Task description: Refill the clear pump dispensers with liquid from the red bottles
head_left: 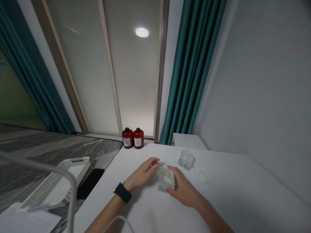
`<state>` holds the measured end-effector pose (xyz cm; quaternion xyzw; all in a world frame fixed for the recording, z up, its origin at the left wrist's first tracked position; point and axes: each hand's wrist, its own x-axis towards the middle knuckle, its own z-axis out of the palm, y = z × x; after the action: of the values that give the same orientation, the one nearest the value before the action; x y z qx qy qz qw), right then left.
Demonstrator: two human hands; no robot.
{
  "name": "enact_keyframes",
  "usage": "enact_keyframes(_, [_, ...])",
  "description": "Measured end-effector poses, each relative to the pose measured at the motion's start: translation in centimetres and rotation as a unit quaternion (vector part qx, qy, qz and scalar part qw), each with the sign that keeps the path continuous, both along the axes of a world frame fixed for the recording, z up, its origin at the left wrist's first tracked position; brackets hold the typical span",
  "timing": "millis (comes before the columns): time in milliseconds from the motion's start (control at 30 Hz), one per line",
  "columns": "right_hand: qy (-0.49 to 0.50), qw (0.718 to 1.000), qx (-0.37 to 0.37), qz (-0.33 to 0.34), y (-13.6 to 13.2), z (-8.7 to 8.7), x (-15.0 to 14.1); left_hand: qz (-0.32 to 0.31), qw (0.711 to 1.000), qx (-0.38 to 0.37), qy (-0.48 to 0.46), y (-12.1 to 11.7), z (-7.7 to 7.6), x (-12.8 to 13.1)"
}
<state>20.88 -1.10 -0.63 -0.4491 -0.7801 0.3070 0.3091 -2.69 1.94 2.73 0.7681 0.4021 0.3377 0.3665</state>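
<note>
Left grip [143,171] half curled and narrow, fingers [153,163] just beside the top corner of a clear box [166,180] (no sure sign of a hold on that side). Black watch [122,192] around that wrist. Right grip [184,190] wide around the other side of the box, with fingers on its right edge and the thumb low by its near corner, so a hold from that side.

Box on the white tabletop [230,197], right between both hands. Just past it, a second clear box [186,159], and just beside that, a thin clear stick [199,171] lying flat (hard to see, clear on white).

At the far edge of the tabletop, two red bottles [132,138] side by side, touching, each with a white label. Just right of them and farther back, a small white cabinet [187,140]. Off the left edge of the tabletop, a black phone [89,183] and a white basket [54,184] with small holes, low over a gray patterned floor [48,145]. Near the lower left corner, a white sheet of paper [26,220] and a bent white pole [73,194]. Up high, teal curtains [194,71] and a round ceiling lamp [142,32].
</note>
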Motion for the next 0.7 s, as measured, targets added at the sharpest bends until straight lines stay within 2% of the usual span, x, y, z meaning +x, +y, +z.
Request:
enact_keyframes(67, [-0.007,1.000,0.004,-0.011,0.0,-0.2,-0.1,0.065,0.997,0.022,0.021,0.5,0.1,0.0])
enact_keyframes(133, [-0.013,1.000,0.004,-0.016,0.0,-0.3,-0.1,0.125,0.986,0.084,0.075,1.2,0.5,0.0])
enact_keyframes(200, [-0.017,1.000,0.003,-0.020,0.0,-0.4,0.0,0.191,0.954,0.174,0.155,2.2,1.1,-0.3])
enact_keyframes(267, [-0.017,1.000,0.003,-0.023,0.0,-0.6,0.0,0.236,0.934,0.194,0.187,3.6,2.1,-1.0])
enact_keyframes(400, [-0.022,0.999,0.000,-0.031,0.1,-1.0,0.0,0.331,0.887,0.204,0.247,7.4,4.7,-3.7])
enact_keyframes(500, [-0.021,0.999,-0.010,-0.035,0.1,-1.2,0.1,0.374,0.862,0.194,0.282,10.5,6.2,-6.0])
enact_keyframes(600, [-0.021,0.999,-0.026,-0.036,0.2,-1.5,0.2,0.397,0.850,0.162,0.307,13.0,6.6,-7.4])
enact_keyframes(700, [-0.025,0.999,-0.030,-0.037,0.3,-1.9,0.2,0.390,0.854,0.117,0.324,14.4,6.1,-7.7])
